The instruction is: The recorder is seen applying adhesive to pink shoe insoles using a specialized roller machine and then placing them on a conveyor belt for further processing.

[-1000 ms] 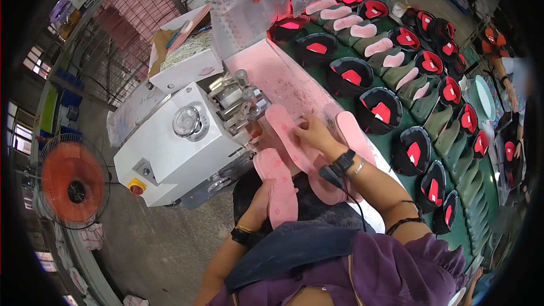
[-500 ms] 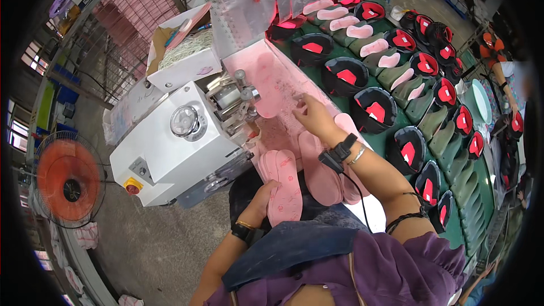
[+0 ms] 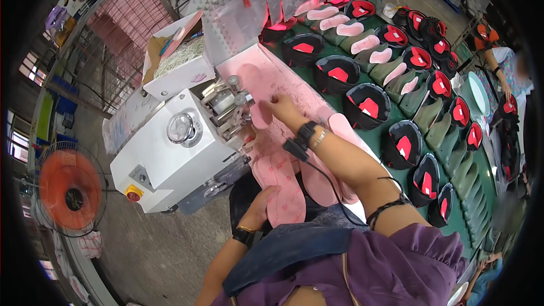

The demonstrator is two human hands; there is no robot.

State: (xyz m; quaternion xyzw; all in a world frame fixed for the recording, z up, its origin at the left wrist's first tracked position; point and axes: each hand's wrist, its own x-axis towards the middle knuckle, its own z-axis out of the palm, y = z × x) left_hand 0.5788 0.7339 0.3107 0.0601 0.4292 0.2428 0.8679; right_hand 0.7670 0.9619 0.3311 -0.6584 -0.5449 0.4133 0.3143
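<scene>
My left hand (image 3: 262, 206) grips a stack of pink printed insoles (image 3: 281, 192) in front of my lap. Further up, my right hand (image 3: 285, 112) is closed at the edge of a single pink insole (image 3: 260, 115), beside the rollers (image 3: 242, 98) of a white machine (image 3: 173, 150). Part of that insole is hidden by the rollers and my fingers. Another pile of pink insoles (image 3: 318, 180) lies below my right forearm. The pink, dust-strewn work surface (image 3: 283, 82) extends beyond the rollers.
Green table (image 3: 371, 130) at right carries black-and-red shoe uppers (image 3: 365, 106) and rows of green soles (image 3: 447, 136), some topped with pink insoles. An open box of string (image 3: 181, 59) sits behind the machine. An orange fan (image 3: 72, 190) stands left. Co-workers (image 3: 504, 68) appear far right.
My right hand has moved left to the insole at the rollers, which now sits lower and closer to me. My left hand still holds the stack. The whole view has shifted slightly.
</scene>
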